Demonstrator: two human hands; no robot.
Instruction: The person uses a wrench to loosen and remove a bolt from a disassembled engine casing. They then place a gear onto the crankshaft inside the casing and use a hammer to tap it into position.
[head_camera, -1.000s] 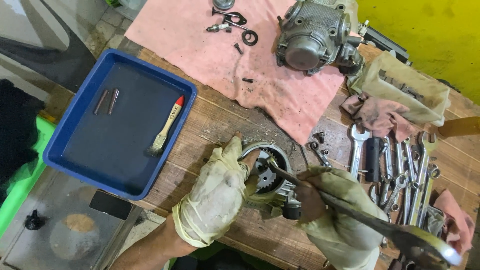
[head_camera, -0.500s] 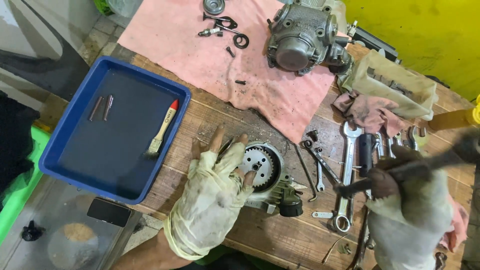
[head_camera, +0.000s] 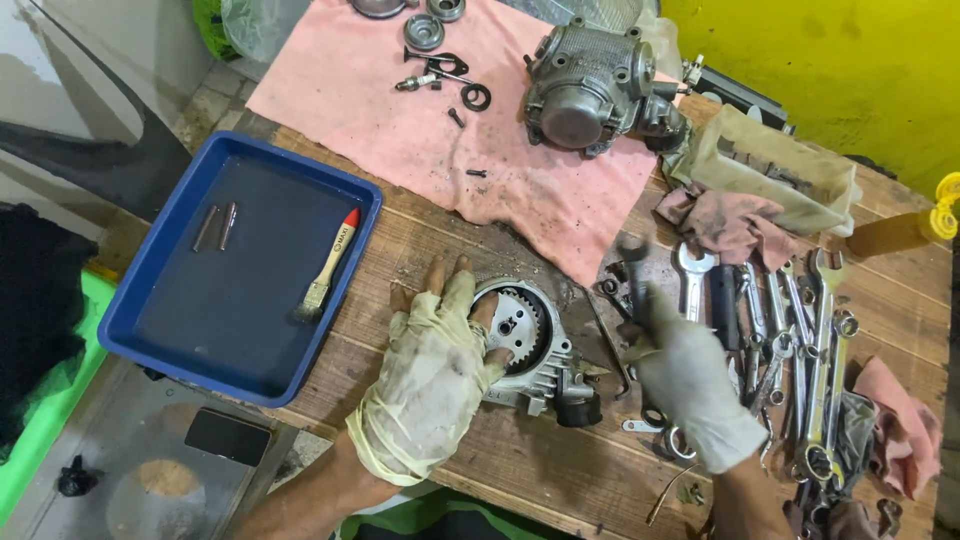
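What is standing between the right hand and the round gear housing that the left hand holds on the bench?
Nothing visible. The left hand lies flat on the gear housing. The right hand, gripping a blurred tool, is just beside it, with only bare wooden bench and a thin rod between.

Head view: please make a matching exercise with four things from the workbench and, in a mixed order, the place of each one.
Things:
1. paintbrush
2. engine casing
3. geared metal part
4. wrenches

Places:
A. under the left hand
B. on the pink cloth
C. in the blue tray
D. on the wood, beyond the right hand

Pairs: 1-C, 2-B, 3-A, 4-D
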